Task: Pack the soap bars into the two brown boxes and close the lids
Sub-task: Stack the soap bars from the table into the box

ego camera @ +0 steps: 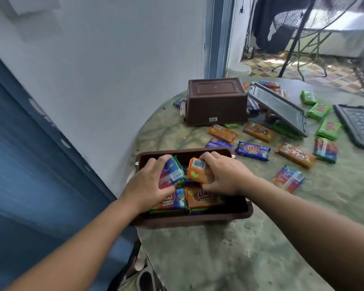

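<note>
Head view looks down on a round mottled green table (229,248) set against a white wall (114,59), with a blue panel (19,164) at the left. At the table's near left edge sits an open brown box (198,220), partly filled with wrapped soap bars lying flat in orange, blue and green wrappers. Both hands are inside it. The left hand (147,183) grips a blue-and-red bar (171,173), tilted up on edge, fingers curled over its far side. The right hand (223,175) grips an orange bar (200,171), also tilted, barcode facing up. The two held bars almost meet over the middle of the box.

Farther back, near the wall, a second brown box (216,101) stands upside down, a label on its near side. Just right of it a grey lid (280,110) leans tilted on loose bars; another grey lid (359,124) lies flat at the right edge, cut off by the frame.

Loose bars lie scattered between the boxes and to the right: orange ones (259,132), blue ones (253,151), green ones (319,111) and a multicoloured one (288,179).

Beyond the table a fan (315,22) stands on a tiled floor. Some bars are hidden under the tilted lid and behind the far box; the wrapper print is blurred.
</note>
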